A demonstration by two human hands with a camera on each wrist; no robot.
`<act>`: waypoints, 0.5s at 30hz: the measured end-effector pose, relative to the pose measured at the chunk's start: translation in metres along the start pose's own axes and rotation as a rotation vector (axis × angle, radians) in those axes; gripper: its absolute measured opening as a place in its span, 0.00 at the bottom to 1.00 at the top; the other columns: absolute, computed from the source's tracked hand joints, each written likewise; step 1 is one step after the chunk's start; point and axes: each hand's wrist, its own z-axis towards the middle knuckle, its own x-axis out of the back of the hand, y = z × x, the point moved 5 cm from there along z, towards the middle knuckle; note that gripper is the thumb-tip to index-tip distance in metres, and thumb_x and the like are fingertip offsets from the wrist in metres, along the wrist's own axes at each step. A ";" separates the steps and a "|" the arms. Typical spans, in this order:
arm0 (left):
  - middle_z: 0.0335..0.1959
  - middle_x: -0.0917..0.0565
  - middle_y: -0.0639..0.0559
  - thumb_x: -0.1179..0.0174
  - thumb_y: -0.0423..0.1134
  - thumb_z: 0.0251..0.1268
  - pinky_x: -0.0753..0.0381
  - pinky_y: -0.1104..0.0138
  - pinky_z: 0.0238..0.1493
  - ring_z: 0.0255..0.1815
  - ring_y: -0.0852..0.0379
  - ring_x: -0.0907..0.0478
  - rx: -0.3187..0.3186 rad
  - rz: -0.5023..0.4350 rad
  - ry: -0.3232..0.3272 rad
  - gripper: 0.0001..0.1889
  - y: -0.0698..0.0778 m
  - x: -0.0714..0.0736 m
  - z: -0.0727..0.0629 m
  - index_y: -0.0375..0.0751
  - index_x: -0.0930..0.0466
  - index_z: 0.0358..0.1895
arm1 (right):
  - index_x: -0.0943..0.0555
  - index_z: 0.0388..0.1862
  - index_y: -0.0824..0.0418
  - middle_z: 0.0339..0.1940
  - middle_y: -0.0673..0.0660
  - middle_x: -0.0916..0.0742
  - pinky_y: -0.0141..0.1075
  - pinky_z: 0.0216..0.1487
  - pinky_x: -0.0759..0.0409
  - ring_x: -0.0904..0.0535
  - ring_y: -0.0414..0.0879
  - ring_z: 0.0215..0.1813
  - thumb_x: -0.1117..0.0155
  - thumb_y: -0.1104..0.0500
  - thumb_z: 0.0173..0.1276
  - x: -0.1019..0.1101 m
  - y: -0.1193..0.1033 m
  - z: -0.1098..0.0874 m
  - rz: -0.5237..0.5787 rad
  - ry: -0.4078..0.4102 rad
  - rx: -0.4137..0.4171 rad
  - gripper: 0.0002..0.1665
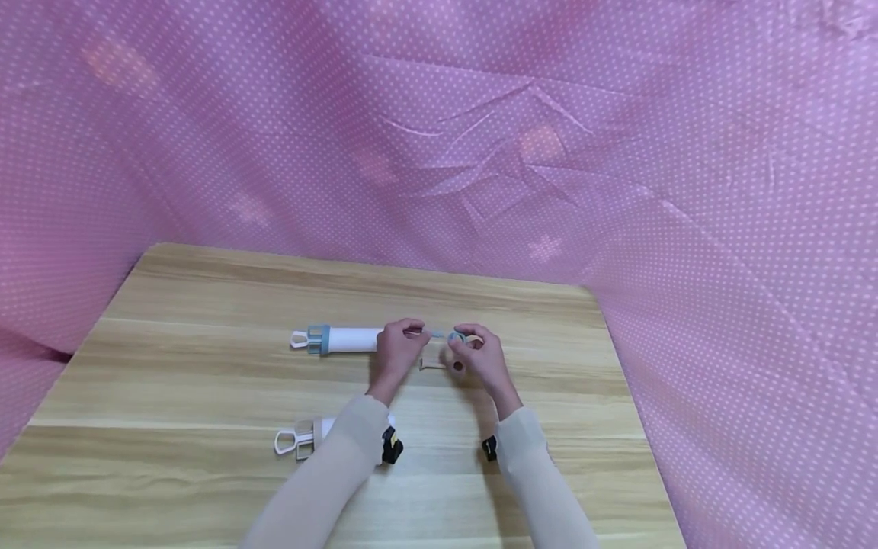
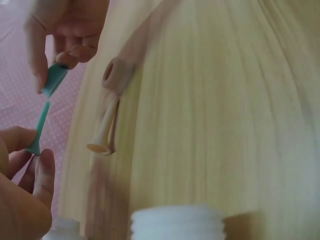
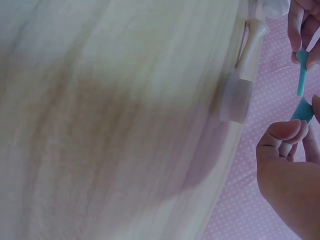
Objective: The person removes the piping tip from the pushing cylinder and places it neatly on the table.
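**Lightly pinched: slim teal nozzle held between both hands**

Nearest me, on the pale wood-grain table [image 1: 171,473], lies a white plastic syringe-type tube w/ a beige end [image 1: 302,440], half hidden under the left sleeve. Further in, both hands are up just above the tabletop. The left hand [image 1: 395,352] pinches the narrow end of a slim teal plastic nozzle piece [image 2: 46,112]; the right hand [image 1: 480,357] pinches its wider flared end, thumb & fingertip closed on it. So it's clamped at both ends, hands close together but not touching.

It looks light, thin and stiff-ish, prob. smooth and a bit slippery; the narrow waist seems the weak spot, so grip at the ends, not mid-shaft.

Just beside, a beige plastic nozzle w/ a flared tip [image 2: 107,120] rests on the table. Beyond the left hand lies a white cylinder w/ a blue collar [image 1: 336,339]. Behind it all, pink dotted fabric [image 1: 617,152].
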 end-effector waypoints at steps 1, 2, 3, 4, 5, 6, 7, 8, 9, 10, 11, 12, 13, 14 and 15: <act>0.41 0.11 0.45 0.28 0.34 0.59 0.13 0.60 0.43 0.41 0.50 0.14 0.003 0.001 0.003 0.15 -0.001 -0.001 0.000 0.35 0.13 0.50 | 0.20 0.58 0.73 0.31 0.55 0.16 0.32 0.32 0.19 0.22 0.44 0.32 0.28 0.66 0.66 0.000 0.001 0.000 -0.006 0.006 0.001 0.23; 0.40 0.10 0.45 0.28 0.34 0.59 0.13 0.60 0.42 0.40 0.50 0.13 -0.001 0.000 0.009 0.15 -0.001 -0.002 -0.001 0.35 0.13 0.49 | 0.20 0.57 0.72 0.31 0.54 0.16 0.30 0.30 0.21 0.22 0.43 0.31 0.27 0.65 0.65 0.001 0.006 0.002 -0.010 0.017 0.002 0.23; 0.40 0.10 0.45 0.28 0.33 0.59 0.13 0.60 0.42 0.40 0.50 0.13 -0.006 -0.002 0.013 0.14 -0.001 -0.004 -0.001 0.35 0.12 0.49 | 0.20 0.57 0.72 0.30 0.54 0.16 0.30 0.29 0.21 0.22 0.43 0.31 0.27 0.65 0.65 0.001 0.007 0.002 -0.015 0.018 -0.001 0.23; 0.40 0.10 0.45 0.28 0.33 0.59 0.13 0.61 0.42 0.39 0.50 0.13 -0.008 0.000 0.016 0.14 -0.001 -0.005 -0.002 0.35 0.12 0.49 | 0.20 0.57 0.72 0.31 0.54 0.16 0.30 0.29 0.21 0.21 0.43 0.31 0.27 0.65 0.65 0.001 0.008 0.003 -0.020 0.019 -0.007 0.23; 0.39 0.10 0.45 0.28 0.33 0.59 0.13 0.61 0.41 0.39 0.50 0.13 -0.011 0.007 0.020 0.14 -0.002 -0.006 -0.002 0.35 0.12 0.49 | 0.19 0.57 0.71 0.32 0.54 0.16 0.30 0.29 0.21 0.21 0.43 0.32 0.27 0.65 0.65 0.002 0.010 0.003 -0.023 0.020 -0.011 0.23; 0.39 0.10 0.45 0.29 0.33 0.59 0.13 0.61 0.41 0.39 0.50 0.13 -0.017 0.008 0.022 0.14 -0.002 -0.006 -0.003 0.34 0.12 0.48 | 0.19 0.57 0.71 0.32 0.54 0.16 0.30 0.29 0.21 0.21 0.44 0.31 0.27 0.65 0.65 0.003 0.011 0.004 -0.025 0.021 -0.016 0.22; 0.39 0.10 0.45 0.29 0.33 0.60 0.13 0.61 0.41 0.38 0.51 0.13 -0.021 0.012 0.024 0.14 -0.002 -0.007 -0.003 0.34 0.12 0.48 | 0.19 0.57 0.71 0.32 0.55 0.16 0.30 0.29 0.21 0.21 0.44 0.31 0.27 0.65 0.65 0.003 0.013 0.005 -0.027 0.022 -0.021 0.22; 0.39 0.10 0.46 0.29 0.34 0.60 0.14 0.61 0.41 0.38 0.51 0.13 -0.018 0.021 0.024 0.14 -0.002 -0.008 -0.003 0.35 0.12 0.48 | 0.19 0.57 0.70 0.32 0.55 0.16 0.30 0.29 0.21 0.21 0.44 0.31 0.27 0.65 0.66 0.004 0.014 0.005 -0.029 0.024 -0.025 0.22; 0.39 0.10 0.47 0.29 0.34 0.60 0.14 0.61 0.40 0.38 0.52 0.13 -0.013 0.032 0.022 0.14 -0.003 -0.009 -0.004 0.36 0.12 0.49 | 0.18 0.57 0.70 0.33 0.55 0.16 0.30 0.30 0.21 0.20 0.44 0.31 0.27 0.65 0.66 0.004 0.016 0.006 -0.033 0.026 -0.030 0.21; 0.39 0.10 0.48 0.29 0.35 0.60 0.14 0.61 0.39 0.38 0.53 0.13 -0.008 0.045 0.021 0.14 -0.004 -0.009 -0.004 0.37 0.12 0.49 | 0.18 0.56 0.69 0.33 0.55 0.16 0.30 0.30 0.21 0.20 0.44 0.31 0.27 0.64 0.66 0.004 0.017 0.006 -0.038 0.027 -0.034 0.21; 0.39 0.10 0.49 0.29 0.36 0.61 0.14 0.61 0.39 0.38 0.54 0.13 -0.002 0.059 0.019 0.13 -0.004 -0.010 -0.005 0.39 0.12 0.49 | 0.18 0.56 0.69 0.33 0.55 0.16 0.30 0.31 0.21 0.20 0.44 0.31 0.27 0.64 0.66 0.005 0.018 0.007 -0.040 0.029 -0.037 0.21; 0.39 0.10 0.50 0.28 0.37 0.61 0.15 0.61 0.38 0.38 0.54 0.14 0.003 0.068 0.016 0.14 -0.005 -0.010 -0.005 0.40 0.12 0.49 | 0.18 0.56 0.69 0.33 0.55 0.16 0.30 0.31 0.21 0.20 0.44 0.31 0.27 0.65 0.66 0.005 0.019 0.007 -0.043 0.030 -0.041 0.21; 0.39 0.10 0.51 0.28 0.38 0.61 0.15 0.61 0.38 0.38 0.55 0.14 0.010 0.079 0.012 0.14 -0.005 -0.010 -0.006 0.41 0.12 0.50 | 0.18 0.56 0.69 0.34 0.55 0.15 0.30 0.31 0.21 0.20 0.43 0.32 0.27 0.64 0.66 0.005 0.019 0.008 -0.047 0.030 -0.042 0.21; 0.39 0.11 0.52 0.28 0.38 0.61 0.15 0.61 0.38 0.38 0.56 0.14 0.014 0.091 0.008 0.14 -0.006 -0.011 -0.006 0.42 0.12 0.50 | 0.18 0.56 0.69 0.34 0.55 0.15 0.30 0.32 0.21 0.20 0.43 0.32 0.27 0.65 0.66 0.005 0.020 0.008 -0.049 0.030 -0.045 0.21; 0.40 0.11 0.53 0.28 0.39 0.61 0.15 0.61 0.38 0.38 0.56 0.14 0.012 0.100 0.008 0.14 -0.006 -0.011 -0.007 0.42 0.12 0.50 | 0.18 0.56 0.69 0.34 0.55 0.15 0.31 0.33 0.20 0.20 0.43 0.32 0.27 0.65 0.66 0.005 0.020 0.009 -0.052 0.028 -0.046 0.21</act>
